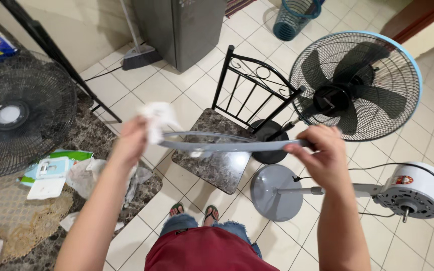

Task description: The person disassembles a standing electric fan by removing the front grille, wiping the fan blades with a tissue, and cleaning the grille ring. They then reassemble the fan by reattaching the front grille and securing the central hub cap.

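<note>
A thin grey plastic ring (227, 142), the rim band of a fan guard, is held flat in front of me over a chair. My right hand (322, 153) grips the ring's right side. My left hand (134, 138) presses a crumpled white tissue (159, 118) against the ring's left end. The hand and tissue are blurred.
A black metal chair with a marble seat (217, 158) stands below the ring. A standing fan with a blue-rimmed guard (355, 85) is behind it, and a bare fan motor on a grey stand (410, 188) lies right. A black fan grille (21, 115) rests on the dark table at left.
</note>
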